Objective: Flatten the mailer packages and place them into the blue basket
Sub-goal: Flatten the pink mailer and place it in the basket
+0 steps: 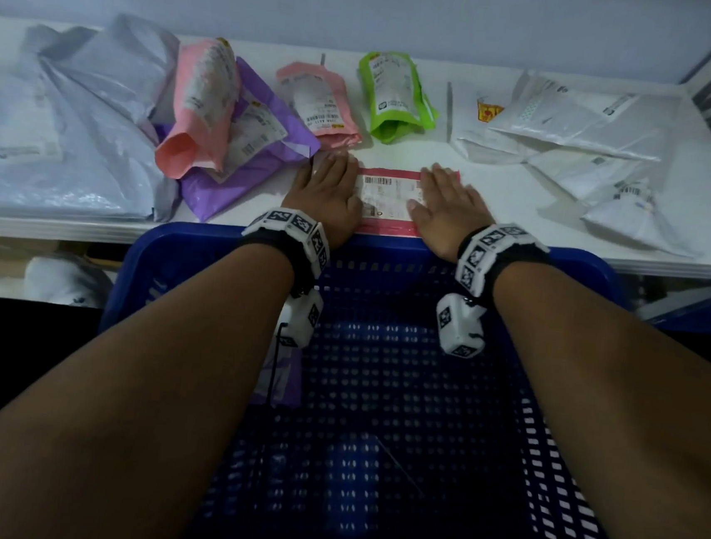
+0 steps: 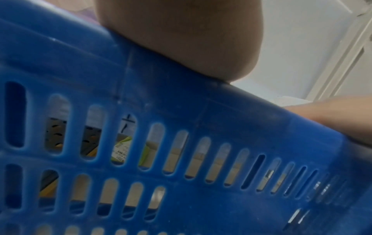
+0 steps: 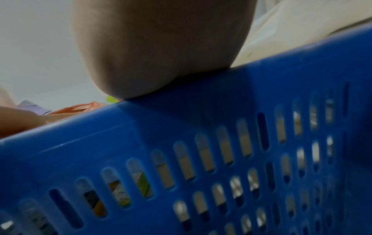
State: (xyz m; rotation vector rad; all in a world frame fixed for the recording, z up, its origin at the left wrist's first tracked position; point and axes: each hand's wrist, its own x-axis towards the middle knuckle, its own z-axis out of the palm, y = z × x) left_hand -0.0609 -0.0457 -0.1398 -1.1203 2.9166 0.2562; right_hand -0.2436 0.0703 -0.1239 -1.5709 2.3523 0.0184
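Observation:
A flat pink mailer [image 1: 389,198] with a white shipping label lies at the table's front edge. My left hand [image 1: 327,188] presses flat on its left end and my right hand [image 1: 446,206] presses flat on its right end, fingers straight. The blue basket [image 1: 390,251] sits below the table edge under my forearms; a purple mailer [image 1: 285,375] lies inside at its left. In both wrist views only the heel of each palm shows, above the slotted basket wall [image 2: 181,111] [image 3: 221,111]; the fingers are hidden there.
On the white table [image 1: 399,156] lie crumpled mailers: grey ones [image 1: 78,112] at left, a pink one [image 1: 200,102] on a purple one [image 1: 252,150], another pink one [image 1: 322,101], a green one [image 1: 394,95] and several white ones [image 1: 583,143] at right.

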